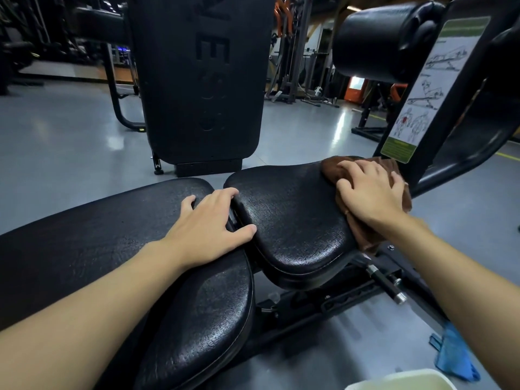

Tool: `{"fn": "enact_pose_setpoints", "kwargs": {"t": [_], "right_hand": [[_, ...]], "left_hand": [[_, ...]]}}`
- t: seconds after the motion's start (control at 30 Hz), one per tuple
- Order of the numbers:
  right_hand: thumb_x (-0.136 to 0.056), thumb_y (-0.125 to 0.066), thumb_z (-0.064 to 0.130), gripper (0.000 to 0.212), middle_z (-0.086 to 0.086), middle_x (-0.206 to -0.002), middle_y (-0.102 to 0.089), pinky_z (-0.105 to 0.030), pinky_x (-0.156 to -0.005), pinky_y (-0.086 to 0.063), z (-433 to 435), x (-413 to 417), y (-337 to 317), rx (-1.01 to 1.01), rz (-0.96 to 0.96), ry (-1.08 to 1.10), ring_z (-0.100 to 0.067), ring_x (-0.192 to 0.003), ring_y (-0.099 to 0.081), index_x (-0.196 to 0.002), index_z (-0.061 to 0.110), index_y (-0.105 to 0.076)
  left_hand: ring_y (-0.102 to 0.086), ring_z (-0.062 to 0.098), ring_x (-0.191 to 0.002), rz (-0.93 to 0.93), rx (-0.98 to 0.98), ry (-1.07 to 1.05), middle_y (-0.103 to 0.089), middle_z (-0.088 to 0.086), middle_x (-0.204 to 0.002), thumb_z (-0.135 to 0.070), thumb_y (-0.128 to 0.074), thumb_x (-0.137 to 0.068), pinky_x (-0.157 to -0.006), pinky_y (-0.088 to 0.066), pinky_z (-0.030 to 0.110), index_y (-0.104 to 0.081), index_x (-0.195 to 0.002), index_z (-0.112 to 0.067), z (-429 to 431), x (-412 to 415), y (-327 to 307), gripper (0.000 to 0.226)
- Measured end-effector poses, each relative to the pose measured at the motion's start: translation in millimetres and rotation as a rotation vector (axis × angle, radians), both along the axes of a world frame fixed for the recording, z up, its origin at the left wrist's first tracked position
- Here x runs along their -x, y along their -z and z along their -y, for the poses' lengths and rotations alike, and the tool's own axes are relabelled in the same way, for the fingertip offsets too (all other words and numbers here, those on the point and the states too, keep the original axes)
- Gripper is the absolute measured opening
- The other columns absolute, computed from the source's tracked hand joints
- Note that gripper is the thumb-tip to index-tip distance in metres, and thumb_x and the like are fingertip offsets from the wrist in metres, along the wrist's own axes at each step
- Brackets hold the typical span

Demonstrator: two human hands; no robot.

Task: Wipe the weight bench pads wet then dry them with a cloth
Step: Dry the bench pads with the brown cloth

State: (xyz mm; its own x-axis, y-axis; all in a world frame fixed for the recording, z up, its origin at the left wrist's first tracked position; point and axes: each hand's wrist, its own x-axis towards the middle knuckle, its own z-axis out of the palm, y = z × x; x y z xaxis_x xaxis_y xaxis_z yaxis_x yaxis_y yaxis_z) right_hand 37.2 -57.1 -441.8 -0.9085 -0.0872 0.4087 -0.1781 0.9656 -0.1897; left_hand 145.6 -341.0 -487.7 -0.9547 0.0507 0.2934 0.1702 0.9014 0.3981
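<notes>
We press the brown cloth (332, 168) on the seat pad (292, 218), right hand (368, 192) spread; left hand (208, 229) rests spread; drying seems left.

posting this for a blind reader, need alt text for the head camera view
A person's right hand presses a brown cloth onto a black bench's seat pad while the left hand rests on the back pad. A blue cloth lies on the floor.
</notes>
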Motion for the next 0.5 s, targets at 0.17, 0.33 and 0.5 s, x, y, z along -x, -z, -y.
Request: {"fn": "enact_pose_setpoints", "kwargs": {"t": [0.17,0.33,0.5], "right_hand": [[-0.094,-0.036,0.044,0.047,0.008,-0.153,-0.036,-0.051,-0.117,-0.006,44.0,-42.6,0.9,-0.145,0.058,-0.201,-0.016,-0.145,-0.022,-0.141,0.042,-0.038],[-0.095,-0.033,0.052,0.05,0.007,-0.158,-0.025,-0.057,-0.117,-0.004,95.8,-91.0,14.9,-0.274,0.073,-0.468,-0.024,-0.149,-0.013,-0.145,0.05,-0.026],[-0.096,-0.034,0.049,0.047,0.01,-0.156,-0.031,-0.053,-0.118,-0.01,71.7,-51.1,1.1,-0.235,0.084,-0.414,-0.015,-0.147,-0.02,-0.143,0.049,-0.033]], "left_hand": [[-0.045,0.008,-0.125,0.0,-0.018,-0.005,-0.042,-0.009,-0.143,-0.071,-0.036,-0.075,-0.12,-0.006,0.049,-0.026,-0.145,-0.023,-2.1,-2.2,-1.6,0.086],[-0.035,0.01,-0.135,0.0,-0.043,0.002,-0.033,-0.004,-0.152,-0.058,-0.034,-0.073,-0.121,-0.007,0.046,-0.021,-0.148,-0.02,-0.1,-0.1,-1.6,0.085],[-0.033,0.007,-0.138,0.014,-0.016,-0.004,-0.033,-0.008,-0.153,-0.074,-0.036,-0.073,-0.121,-0.005,0.044,-0.018,-0.148,-0.024,1.2,-1.3,-1.2,0.092]]}}
